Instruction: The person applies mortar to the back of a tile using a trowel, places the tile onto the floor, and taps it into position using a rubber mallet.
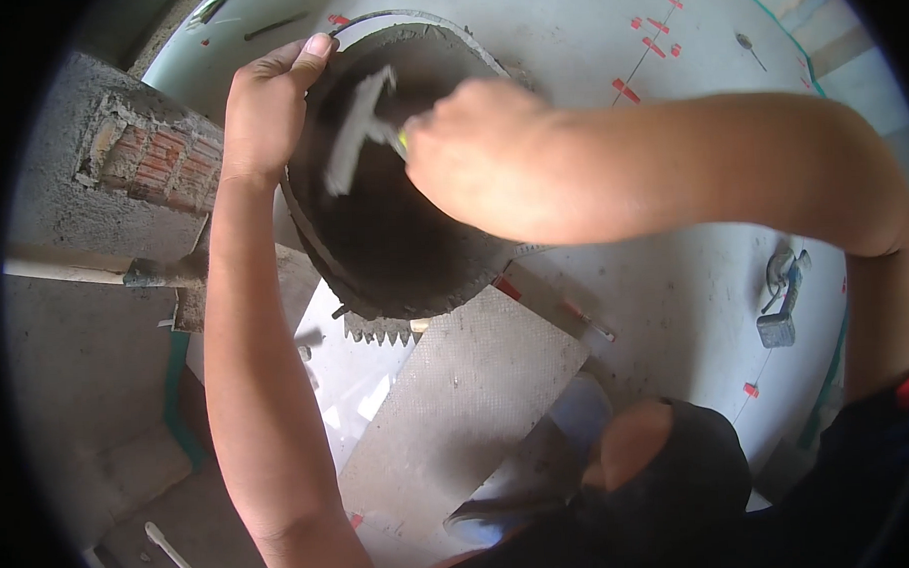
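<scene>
A dark bucket (403, 256) of grey, paste-like material, smeared round its rim, sits at the upper middle. My left hand (273, 105) grips the rim and wire handle at its upper left, thumb on top. My right hand (470, 148) is closed round the yellow handle of a trowel, whose narrow grey blade (354, 137) is over the bucket's inside, blurred by motion. My fingers partly hide the handle. Below the bucket lie a toothed trowel (371, 330), partly hidden, and a large pale textured tile (448, 394).
A long-handled shovel (73, 267) lies at left beside a rough block with exposed brick (155, 159). On the pale floor (675, 296) are red clips (623, 90) along lines and a grey metal tool (776, 323) at right. My knee (635, 448) shows at lower right.
</scene>
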A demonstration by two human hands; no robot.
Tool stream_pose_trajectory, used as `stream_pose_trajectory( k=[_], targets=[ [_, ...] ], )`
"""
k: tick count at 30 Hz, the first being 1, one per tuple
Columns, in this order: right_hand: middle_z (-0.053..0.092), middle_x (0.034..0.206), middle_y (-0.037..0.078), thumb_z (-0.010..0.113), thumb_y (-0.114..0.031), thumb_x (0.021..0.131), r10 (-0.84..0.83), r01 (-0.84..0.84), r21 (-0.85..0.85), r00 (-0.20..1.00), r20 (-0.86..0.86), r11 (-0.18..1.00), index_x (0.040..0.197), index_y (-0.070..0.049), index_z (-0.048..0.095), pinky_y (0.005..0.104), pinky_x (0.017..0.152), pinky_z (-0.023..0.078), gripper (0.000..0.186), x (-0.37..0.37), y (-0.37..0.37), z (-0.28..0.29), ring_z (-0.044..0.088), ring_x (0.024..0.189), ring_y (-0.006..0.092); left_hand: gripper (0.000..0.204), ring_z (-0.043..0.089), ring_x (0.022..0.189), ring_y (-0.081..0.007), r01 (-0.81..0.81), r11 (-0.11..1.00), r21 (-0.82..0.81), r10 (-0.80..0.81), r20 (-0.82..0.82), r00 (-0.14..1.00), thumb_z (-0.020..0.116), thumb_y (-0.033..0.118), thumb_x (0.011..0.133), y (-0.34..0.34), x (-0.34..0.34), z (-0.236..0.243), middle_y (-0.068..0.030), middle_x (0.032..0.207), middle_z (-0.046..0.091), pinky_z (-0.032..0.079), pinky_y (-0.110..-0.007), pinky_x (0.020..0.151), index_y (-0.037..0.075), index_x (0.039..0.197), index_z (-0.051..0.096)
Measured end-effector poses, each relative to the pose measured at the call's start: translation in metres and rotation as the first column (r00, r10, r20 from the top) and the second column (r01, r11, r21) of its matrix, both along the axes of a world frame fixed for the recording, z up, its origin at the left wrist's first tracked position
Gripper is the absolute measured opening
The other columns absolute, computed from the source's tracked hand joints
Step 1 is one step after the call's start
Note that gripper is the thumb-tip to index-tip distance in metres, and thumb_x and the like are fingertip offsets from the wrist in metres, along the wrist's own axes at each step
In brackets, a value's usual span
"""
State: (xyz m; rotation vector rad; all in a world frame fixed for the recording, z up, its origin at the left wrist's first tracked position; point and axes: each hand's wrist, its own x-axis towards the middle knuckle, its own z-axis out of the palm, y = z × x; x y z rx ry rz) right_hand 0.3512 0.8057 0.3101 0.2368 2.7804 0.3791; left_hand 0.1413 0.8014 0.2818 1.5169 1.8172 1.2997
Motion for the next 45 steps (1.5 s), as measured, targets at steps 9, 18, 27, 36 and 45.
stream_pose_trajectory(
  k=[9,18,27,36,45],
  targets=[
    [0.07,0.089,0.016,0.06,-0.006,0.076,-0.492,0.515,-0.216,0.857,0.155,0.829,0.085,-0.001,0.071,0.0396,0.067,0.055,0.015,-0.063,0.048,-0.076,0.068,0.083,0.0292,0.036,0.055,0.076,-0.009,0.008,0.999,0.043,-0.003,-0.132,0.991,0.062,0.031,0.089,-0.008,0.011,0.001,-0.0047,0.082,0.067,0.045,-0.024,0.076,-0.003,0.103,0.066],
    [0.067,0.1,0.012,0.066,-0.003,0.072,-0.523,0.594,-0.098,0.766,0.374,0.799,0.098,0.003,0.067,0.0404,0.064,0.059,0.027,-0.022,-0.015,-0.14,0.069,0.086,0.0288,0.037,0.054,0.077,-0.0092,-0.022,0.998,0.053,0.024,-0.033,0.999,0.063,0.029,0.089,-0.024,0.019,0.007,-0.0053,0.081,0.066,0.045,-0.025,0.077,-0.006,0.103,0.065],
    [0.067,0.091,0.02,0.057,-0.003,0.074,-0.532,0.595,-0.224,0.797,0.285,0.772,0.089,0.004,0.068,0.0407,0.071,0.054,0.019,-0.034,0.034,-0.079,0.067,0.084,0.0319,0.035,0.06,0.075,-0.0147,-0.004,0.996,0.09,0.008,-0.042,0.999,0.063,0.032,0.087,-0.03,0.02,-0.004,-0.0118,0.077,0.067,0.047,-0.029,0.077,0.0,0.101,0.068],
    [0.068,0.099,0.015,0.062,-0.003,0.073,-0.449,0.503,-0.197,0.854,0.263,0.841,0.085,0.0,0.069,0.0372,0.072,0.055,0.014,-0.024,-0.004,-0.121,0.068,0.085,0.0294,0.032,0.065,0.079,-0.0236,-0.098,0.99,0.099,0.097,0.016,0.995,0.064,0.03,0.085,-0.044,0.022,-0.004,-0.0175,0.084,0.068,0.048,-0.032,0.079,0.003,0.1,0.069],
    [0.068,0.088,0.02,0.058,-0.002,0.071,-0.654,0.641,-0.129,0.745,-0.136,0.757,0.085,0.001,0.069,0.0399,0.066,0.054,0.019,-0.007,0.027,-0.088,0.068,0.081,0.0323,0.035,0.056,0.074,-0.0109,-0.101,0.993,0.058,0.105,-0.068,0.992,0.063,0.029,0.089,-0.048,0.033,-0.002,-0.0071,0.079,0.066,0.046,-0.026,0.074,-0.003,0.103,0.066]
  ],
)
